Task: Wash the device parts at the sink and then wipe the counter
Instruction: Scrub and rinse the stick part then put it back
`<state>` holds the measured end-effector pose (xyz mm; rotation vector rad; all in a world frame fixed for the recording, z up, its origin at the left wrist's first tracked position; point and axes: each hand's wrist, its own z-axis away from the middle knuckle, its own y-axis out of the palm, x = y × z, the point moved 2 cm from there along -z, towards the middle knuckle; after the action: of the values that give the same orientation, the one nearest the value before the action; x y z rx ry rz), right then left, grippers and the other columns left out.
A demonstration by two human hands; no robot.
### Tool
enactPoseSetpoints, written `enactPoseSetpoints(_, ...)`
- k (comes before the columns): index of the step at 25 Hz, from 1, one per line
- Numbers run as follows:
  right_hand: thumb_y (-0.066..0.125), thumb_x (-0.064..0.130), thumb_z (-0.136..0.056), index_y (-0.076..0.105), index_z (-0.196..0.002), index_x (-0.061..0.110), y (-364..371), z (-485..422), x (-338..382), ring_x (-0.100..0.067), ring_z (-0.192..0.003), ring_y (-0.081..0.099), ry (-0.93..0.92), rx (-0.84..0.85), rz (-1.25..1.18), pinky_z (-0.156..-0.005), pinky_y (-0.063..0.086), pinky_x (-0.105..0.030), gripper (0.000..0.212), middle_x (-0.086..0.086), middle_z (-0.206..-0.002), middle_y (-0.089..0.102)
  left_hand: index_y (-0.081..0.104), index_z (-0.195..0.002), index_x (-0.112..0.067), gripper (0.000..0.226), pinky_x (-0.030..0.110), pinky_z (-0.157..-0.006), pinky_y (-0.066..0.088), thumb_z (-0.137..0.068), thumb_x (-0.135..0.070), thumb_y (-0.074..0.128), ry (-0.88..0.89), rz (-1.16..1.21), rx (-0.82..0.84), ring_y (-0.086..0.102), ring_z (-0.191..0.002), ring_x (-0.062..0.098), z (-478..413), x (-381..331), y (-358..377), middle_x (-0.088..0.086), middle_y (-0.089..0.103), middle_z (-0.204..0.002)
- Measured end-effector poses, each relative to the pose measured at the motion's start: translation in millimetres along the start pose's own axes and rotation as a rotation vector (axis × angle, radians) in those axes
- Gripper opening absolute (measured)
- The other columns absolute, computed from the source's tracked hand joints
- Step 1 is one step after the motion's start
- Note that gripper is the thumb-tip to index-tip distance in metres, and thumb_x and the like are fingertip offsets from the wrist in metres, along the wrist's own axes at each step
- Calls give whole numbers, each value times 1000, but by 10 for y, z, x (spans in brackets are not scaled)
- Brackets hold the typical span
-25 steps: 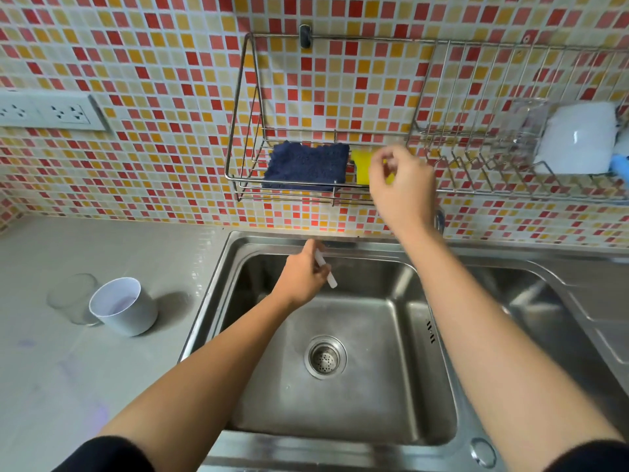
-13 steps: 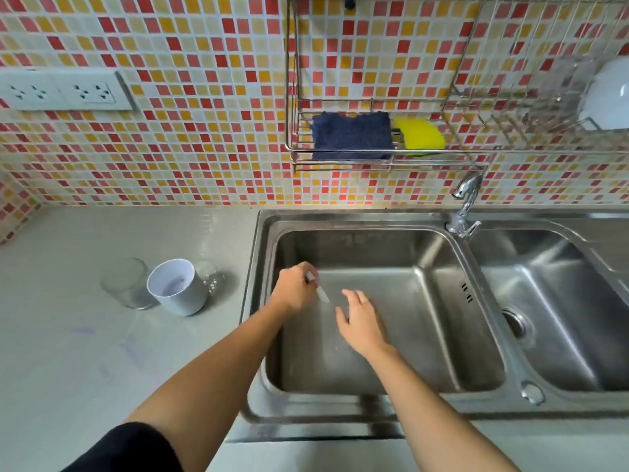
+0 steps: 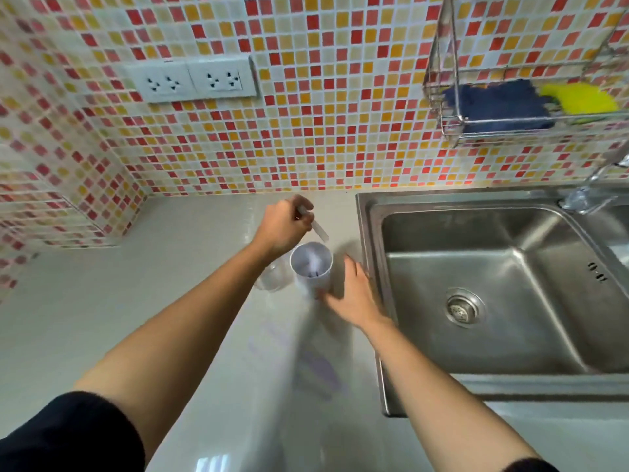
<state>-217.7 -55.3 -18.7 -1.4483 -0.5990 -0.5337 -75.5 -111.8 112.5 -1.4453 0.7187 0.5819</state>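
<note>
On the counter (image 3: 136,301), left of the sink (image 3: 369,240): one white cup (image 3: 311,267), upright, mouth up. One clear glass (image 3: 272,281) stands just beside it on its left, partly behind the left forearm. One purple smear (image 3: 316,369) lies nearer the front edge.

Other counts:
- two socket plates (image 3: 218,80) on the tiled wall
- one wire rack (image 3: 456,139) bearing one blue cloth (image 3: 500,103) and one yellow sponge (image 3: 578,97)
- one faucet (image 3: 585,195)
- one drain (image 3: 463,308) in the near basin; a second basin is cut off at the right edge

Left hand (image 3: 282,226): fingers curled, pinching one thin white rod (image 3: 315,228). The rod's long axis is tilted and runs from the fist down and to the right. Its free end points at the cup and sits just above the far rim.

Right hand (image 3: 354,294): fingers spread and straight, holding nothing, close against the cup's right side. Motion blur; I cannot tell whether it touches.

Versus half a second ago: both hands were then over the sink basin and are now over the counter. The left hand has kept hold of the rod. The right hand, empty then too, has crossed to the cup. Cup and glass sit where they were.
</note>
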Motion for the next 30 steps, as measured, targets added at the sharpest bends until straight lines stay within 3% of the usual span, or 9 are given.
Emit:
enactPoseSetpoints(5, 74, 59, -54, 34, -132, 26, 134, -53, 159, -22, -119, 45, 67, -9, -175, -94, 45, -40, 94, 0, -130, 48, 62, -109, -8, 20, 27, -77, 50, -92, -11, 52, 102, -241, 133, 63, -88, 23, -37, 354, -55, 11, 68, -102)
enactPoseSetpoints(10, 78, 45, -66, 35, -135, 23, 114, -79, 159, -21, -118, 49, 43, 14, -207, -93, 44, -32, 84, -1, -131, 52, 60, -115, -7, 26, 31, -80, 51, -93, -8, 47, 275, -529, 352, 61, -94, 27, -58, 379, 266, 13, 66, -110)
enactPoseSetpoints(16, 76, 40, -70, 33, -137, 22, 130, -106, 126, -20, -118, 48, 26, 49, -190, -93, 43, -31, 81, -2, -132, 52, 61, -112, -7, 25, 26, -72, 46, -91, -8, 47, 278, -532, 421, 55, -84, 21, -67, 475, 335, 14, 66, -107)
enactPoseSetpoints(21, 76, 38, -72, 35, -136, 19, 124, -120, 126, -21, -119, 48, 16, 56, -188, -96, 41, -31, 78, -4, -132, 51, 55, -123, -8, 35, 24, -74, 44, -89, -11, 56, 252, -572, 518, 59, -100, 27, -38, 434, 359, 15, 63, -115)
enactPoseSetpoints(23, 76, 38, -72, 34, -136, 20, 115, -121, 111, -20, -121, 46, -6, 59, -202, -95, 39, -27, 79, -3, -134, 50, 51, -130, -9, 46, 25, -81, 46, -84, -10, 59, 247, -453, 496, 58, -107, 25, -56, 400, 212, 12, 61, -123)
enactPoseSetpoints(26, 81, 41, -64, 33, -135, 23, 160, -127, 80, -15, -119, 45, 15, 63, -274, -95, 39, -28, 88, 2, -132, 48, 37, -142, -12, 69, 32, -100, 42, -77, 1, 59, 150, -232, 319, 47, -127, 25, -131, 503, -112, 11, 46, -142)
enactPoseSetpoints(27, 84, 41, -60, 34, -134, 23, 191, -128, 87, -13, -116, 46, 37, 61, -309, -94, 40, -28, 90, 5, -130, 48, 29, -146, -15, 78, 36, -105, 38, -76, -1, 61, 118, -294, 308, 37, -135, 27, -136, 599, -172, 11, 36, -149)
enactPoseSetpoints(30, 87, 37, -53, 42, -121, 23, 283, -162, 119, -14, -109, 53, 112, 31, -451, -89, 46, -32, 82, 5, -120, 56, 4, -150, -19, 101, 44, -114, 21, -76, -24, 72, -20, -628, 482, 8, -144, 35, -5, 969, -116, 12, 3, -158)
